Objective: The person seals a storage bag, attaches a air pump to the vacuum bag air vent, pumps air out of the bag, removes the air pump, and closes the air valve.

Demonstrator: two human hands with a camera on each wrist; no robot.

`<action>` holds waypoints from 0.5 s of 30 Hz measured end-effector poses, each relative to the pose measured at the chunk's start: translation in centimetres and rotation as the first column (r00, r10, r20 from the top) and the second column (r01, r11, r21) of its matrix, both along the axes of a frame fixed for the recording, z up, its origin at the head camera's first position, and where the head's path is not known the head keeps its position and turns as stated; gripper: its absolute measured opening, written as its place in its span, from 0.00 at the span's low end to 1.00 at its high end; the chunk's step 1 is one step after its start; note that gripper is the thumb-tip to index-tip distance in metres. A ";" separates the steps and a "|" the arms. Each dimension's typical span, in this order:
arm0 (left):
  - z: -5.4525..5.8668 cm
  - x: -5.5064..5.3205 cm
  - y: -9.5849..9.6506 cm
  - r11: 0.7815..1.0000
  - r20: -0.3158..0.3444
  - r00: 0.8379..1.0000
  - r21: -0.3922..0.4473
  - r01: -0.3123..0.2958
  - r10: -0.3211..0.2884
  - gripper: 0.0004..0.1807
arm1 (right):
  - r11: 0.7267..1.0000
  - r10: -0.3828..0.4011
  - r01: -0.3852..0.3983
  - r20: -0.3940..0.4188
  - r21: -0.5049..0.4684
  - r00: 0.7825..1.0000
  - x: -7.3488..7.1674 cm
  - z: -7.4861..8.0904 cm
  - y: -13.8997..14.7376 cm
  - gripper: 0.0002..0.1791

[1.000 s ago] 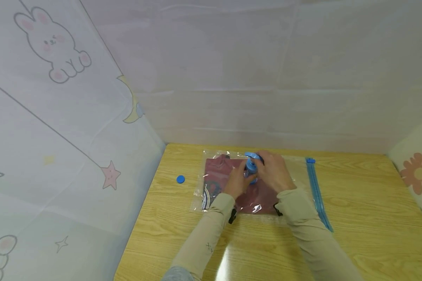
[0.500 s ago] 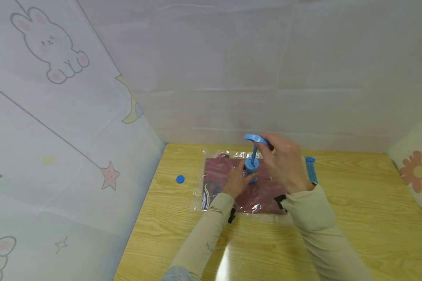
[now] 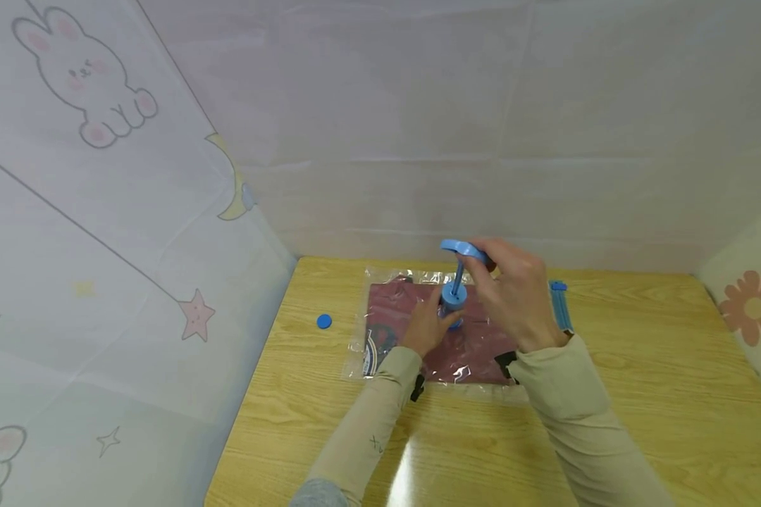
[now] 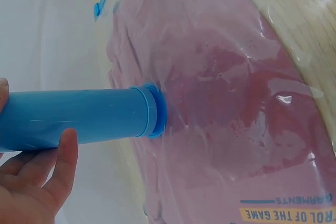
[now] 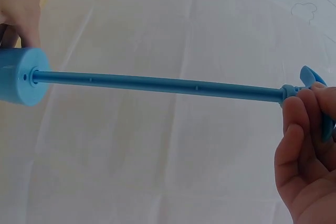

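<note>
Yellow wood-grain table [image 3: 659, 380] under clear bag [image 3: 461, 372], bunny-printed wall [image 3: 158, 190] at left.

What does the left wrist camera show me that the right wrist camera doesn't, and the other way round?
Only the left wrist view: the pump's foot against the clear bag, the reddish garment inside and upside-down lettering.

Only the right wrist view: the long blue rod running from the barrel's end to the handle, held by the right grip.

Both: the blue barrel, the left grip and the pale wall.
</note>
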State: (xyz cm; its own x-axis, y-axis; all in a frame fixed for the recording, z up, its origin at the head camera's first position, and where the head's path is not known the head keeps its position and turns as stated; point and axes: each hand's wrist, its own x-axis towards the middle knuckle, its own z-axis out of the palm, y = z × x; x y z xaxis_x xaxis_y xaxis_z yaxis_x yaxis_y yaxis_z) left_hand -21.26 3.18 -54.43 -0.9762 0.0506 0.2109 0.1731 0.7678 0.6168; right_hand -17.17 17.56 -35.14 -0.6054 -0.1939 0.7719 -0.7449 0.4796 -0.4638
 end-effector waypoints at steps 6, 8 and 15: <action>0.2 0.0 0.0 1.000 0.012 1.000 0.004 -0.005 0.005 0.31 | 1.000 0.000 0.000 0.013 -0.008 1.000 -0.1 0.0 -0.1 0.06; 0.2 0.0 0.1 1.000 0.011 1.000 0.003 -0.005 0.005 0.31 | 1.000 0.000 0.000 0.018 -0.013 1.000 -0.1 0.0 -0.1 0.06; 0.0 0.0 0.1 1.000 -0.004 1.000 -0.005 -0.006 0.006 0.31 | 1.000 0.011 -0.010 0.021 -0.024 1.000 -0.2 -0.1 -0.3 0.05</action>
